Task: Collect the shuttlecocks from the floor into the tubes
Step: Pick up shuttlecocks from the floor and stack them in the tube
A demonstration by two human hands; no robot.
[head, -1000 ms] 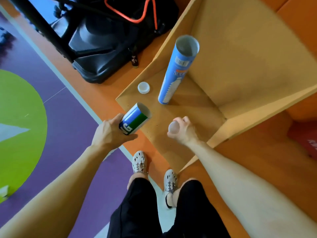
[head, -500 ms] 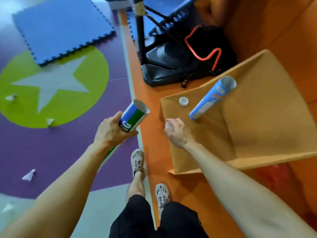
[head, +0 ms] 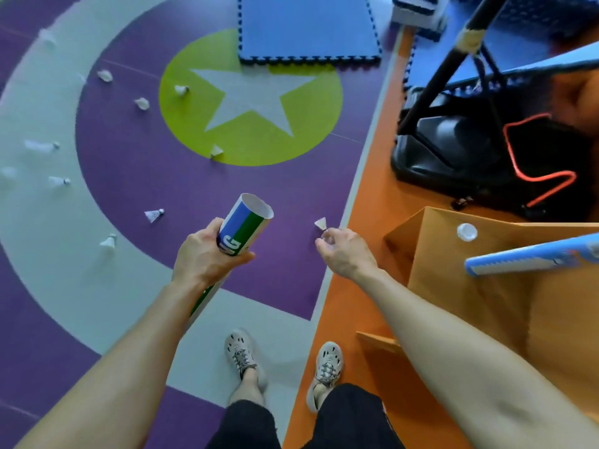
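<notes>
While my left hand (head: 207,254) grips the green-and-blue tube (head: 245,225) with its open mouth tilted up and away, my right hand (head: 345,251) is loosely curled, and I cannot tell whether its fingertips pinch something small and pale or are bare. Just beyond those fingertips a shuttlecock (head: 321,223) lies on the purple floor (head: 155,176), the nearest one to take. Further out, another shuttlecock (head: 154,215) sits to the left of the tube, one (head: 216,151) rests at the edge of the green circle, and several more trail off leftward. A light blue tube (head: 525,259) and a white cap (head: 467,232) rest on the tan board (head: 453,306) to my right. I judge the collecting barely begun: most of it is still ahead.
</notes>
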